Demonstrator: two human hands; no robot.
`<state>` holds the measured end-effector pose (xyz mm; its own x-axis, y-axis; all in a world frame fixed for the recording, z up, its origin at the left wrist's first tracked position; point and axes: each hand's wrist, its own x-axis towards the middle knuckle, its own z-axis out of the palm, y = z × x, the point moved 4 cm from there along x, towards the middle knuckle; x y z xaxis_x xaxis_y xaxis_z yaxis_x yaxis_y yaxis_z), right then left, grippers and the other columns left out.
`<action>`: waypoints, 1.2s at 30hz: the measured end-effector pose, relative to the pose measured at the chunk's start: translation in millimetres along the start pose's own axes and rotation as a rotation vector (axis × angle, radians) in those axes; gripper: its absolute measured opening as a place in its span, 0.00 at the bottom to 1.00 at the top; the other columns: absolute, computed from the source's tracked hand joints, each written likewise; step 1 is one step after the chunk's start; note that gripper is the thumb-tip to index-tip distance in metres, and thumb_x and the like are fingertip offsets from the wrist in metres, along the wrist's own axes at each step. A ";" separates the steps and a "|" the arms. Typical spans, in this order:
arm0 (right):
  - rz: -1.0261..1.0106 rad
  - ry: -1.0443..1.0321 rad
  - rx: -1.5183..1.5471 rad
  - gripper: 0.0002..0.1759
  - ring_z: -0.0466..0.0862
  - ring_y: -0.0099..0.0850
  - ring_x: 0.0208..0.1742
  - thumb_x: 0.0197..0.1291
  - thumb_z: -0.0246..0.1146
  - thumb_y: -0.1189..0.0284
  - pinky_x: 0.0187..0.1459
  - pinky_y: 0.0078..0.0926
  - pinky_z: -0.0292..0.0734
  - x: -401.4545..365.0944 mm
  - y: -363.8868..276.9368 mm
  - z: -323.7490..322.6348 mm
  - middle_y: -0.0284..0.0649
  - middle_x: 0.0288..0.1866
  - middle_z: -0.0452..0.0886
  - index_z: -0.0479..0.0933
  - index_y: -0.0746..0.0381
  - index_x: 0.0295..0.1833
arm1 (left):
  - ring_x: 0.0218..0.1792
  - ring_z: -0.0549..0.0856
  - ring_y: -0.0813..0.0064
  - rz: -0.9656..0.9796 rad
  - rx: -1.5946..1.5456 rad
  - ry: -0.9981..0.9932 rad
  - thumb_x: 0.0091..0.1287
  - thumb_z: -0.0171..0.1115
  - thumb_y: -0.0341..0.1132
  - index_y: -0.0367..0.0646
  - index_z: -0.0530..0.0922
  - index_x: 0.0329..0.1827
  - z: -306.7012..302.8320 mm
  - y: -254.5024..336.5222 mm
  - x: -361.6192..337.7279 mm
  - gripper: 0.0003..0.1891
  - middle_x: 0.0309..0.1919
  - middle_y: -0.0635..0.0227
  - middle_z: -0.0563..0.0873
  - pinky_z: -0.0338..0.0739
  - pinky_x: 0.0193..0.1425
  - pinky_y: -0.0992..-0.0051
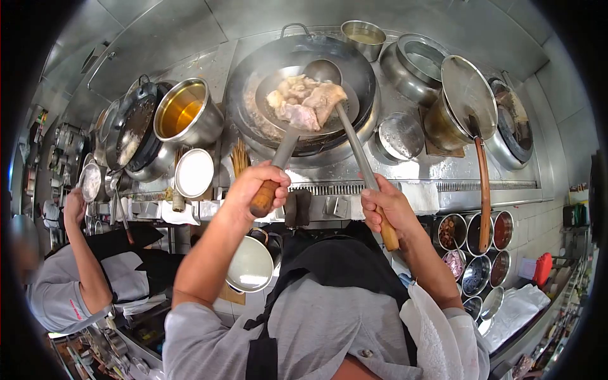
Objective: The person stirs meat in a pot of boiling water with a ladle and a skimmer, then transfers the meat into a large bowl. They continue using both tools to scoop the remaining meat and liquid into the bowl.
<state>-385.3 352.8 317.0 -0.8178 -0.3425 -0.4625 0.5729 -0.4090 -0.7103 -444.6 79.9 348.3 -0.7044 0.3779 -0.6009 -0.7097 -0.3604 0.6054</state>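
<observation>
My left hand [258, 188] is wrapped round the wooden end of a long-handled strainer [286, 147], its wide round bowl over the wok [239, 85]. Pale pieces of meat [305, 101], some with skin on, lie heaped in the bowl. With my right hand [390, 208] I grip a ladle [356, 140] by its wood-tipped metal handle. The ladle's round head touches the far side of the meat. Steam hangs over the wok, and whether the strainer's bowl is perforated is hard to see.
Left of the wok stands a pot of amber oil [183, 117]. A wooden-handled mesh strainer [470, 95] rests on a pot at the right. Several ingredient tins [476, 275] sit at lower right. At far left a co-worker's hand [74, 206] is raised beside another wok [134, 123].
</observation>
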 end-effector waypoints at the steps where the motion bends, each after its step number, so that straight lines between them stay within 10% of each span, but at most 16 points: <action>1: -0.021 0.007 -0.106 0.30 0.74 0.24 0.19 0.71 0.62 0.72 0.17 0.25 0.70 0.3 0.0 -4.8 0.33 0.28 0.72 0.60 0.56 0.74 | 0.21 0.77 0.74 0.029 -0.053 -0.032 0.61 0.61 0.25 0.35 0.72 0.50 0.6 -5.1 -0.4 0.14 0.27 0.63 0.77 0.71 0.19 0.75; 5: -0.346 0.331 -1.096 0.38 0.82 0.34 0.26 0.67 0.63 0.73 0.30 0.34 0.77 -5.4 -12.1 -24.9 0.45 0.36 0.81 0.55 0.56 0.79 | 0.21 0.77 0.74 0.102 -0.200 -0.154 0.62 0.60 0.24 0.34 0.73 0.56 0.6 -9.9 -4.6 0.18 0.28 0.63 0.77 0.71 0.18 0.75; 9: -0.245 0.412 -1.067 0.38 0.84 0.35 0.46 0.65 0.65 0.75 0.50 0.32 0.77 -27.6 -64.0 0.1 0.49 0.44 0.82 0.58 0.55 0.79 | 0.21 0.76 0.74 0.252 -0.132 -0.139 0.62 0.59 0.24 0.32 0.72 0.61 17.4 11.8 -28.6 0.22 0.29 0.62 0.76 0.71 0.17 0.74; 16: -0.671 0.194 -0.597 0.36 0.72 0.18 0.20 0.65 0.65 0.79 0.20 0.19 0.68 -41.7 -114.1 29.2 0.32 0.35 0.78 0.61 0.58 0.78 | 0.22 0.76 0.74 0.482 -0.267 -0.456 0.62 0.59 0.24 0.33 0.67 0.69 35.8 44.7 -29.4 0.29 0.28 0.61 0.75 0.71 0.18 0.73; 20: -0.862 0.260 -0.541 0.38 0.68 0.13 0.20 0.65 0.65 0.79 0.18 0.14 0.62 -36.0 -108.6 23.4 0.30 0.34 0.76 0.58 0.59 0.79 | 0.22 0.77 0.72 0.432 -0.159 -0.284 0.61 0.61 0.25 0.36 0.71 0.61 35.0 40.1 -12.2 0.23 0.28 0.63 0.78 0.72 0.20 0.72; 25: -0.736 0.486 -0.979 0.38 0.87 0.42 0.47 0.66 0.61 0.78 0.53 0.35 0.79 -31.1 -49.4 -32.0 0.51 0.49 0.84 0.55 0.61 0.80 | 0.21 0.78 0.71 0.277 -0.292 -0.259 0.61 0.60 0.22 0.34 0.74 0.53 29.8 16.3 -10.8 0.16 0.26 0.62 0.79 0.73 0.20 0.71; 30: -0.422 0.453 -1.091 0.40 0.88 0.46 0.49 0.65 0.63 0.74 0.53 0.36 0.79 -54.7 -27.6 -68.3 0.60 0.50 0.83 0.55 0.62 0.80 | 0.22 0.78 0.72 0.288 -0.244 -0.158 0.61 0.60 0.23 0.35 0.75 0.51 39.0 10.5 -18.3 0.14 0.27 0.62 0.79 0.73 0.20 0.72; 36: -0.625 0.382 -0.695 0.38 0.82 0.25 0.34 0.66 0.60 0.83 0.37 0.22 0.77 -57.7 -47.1 -85.5 0.41 0.50 0.82 0.56 0.62 0.80 | 0.21 0.76 0.72 0.445 -0.166 -0.210 0.62 0.58 0.24 0.31 0.74 0.57 83.3 46.2 -55.7 0.19 0.29 0.61 0.77 0.72 0.19 0.72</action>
<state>-369.8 464.1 331.8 -0.9930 0.1083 0.0463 -0.0236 0.2024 -0.9790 -437.1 113.3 453.1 -0.9331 0.3137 -0.1760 -0.3460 -0.6489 0.6777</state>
